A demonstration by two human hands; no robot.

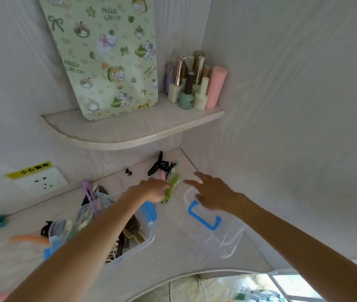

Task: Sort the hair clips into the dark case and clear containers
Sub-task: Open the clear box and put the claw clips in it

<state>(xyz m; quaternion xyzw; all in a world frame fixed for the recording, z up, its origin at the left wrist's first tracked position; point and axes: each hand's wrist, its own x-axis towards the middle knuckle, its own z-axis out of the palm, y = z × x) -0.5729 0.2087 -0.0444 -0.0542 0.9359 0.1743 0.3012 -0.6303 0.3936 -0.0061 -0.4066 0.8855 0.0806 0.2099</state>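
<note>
left hand [153, 189] pinches green hair clips [171, 189] just beyond the clear container [149, 238] of clips; right hand [213, 194] hovers with fingers spread above the clear lid [227, 236] with its blue handle [203, 216]; loose clips [162, 166] lie near the corner.

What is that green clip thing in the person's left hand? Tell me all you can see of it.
The green clips look like a small bunch of long, thin, bright lime-green hair clips, plastic or painted metal by their look. The left hand grips their lower part, so only the upper ends show, slanting up and to the right above the white desk. Their tips reach the pile of loose clips near the corner; whether they touch it is unclear. The exact count is too blurred to tell.
</note>
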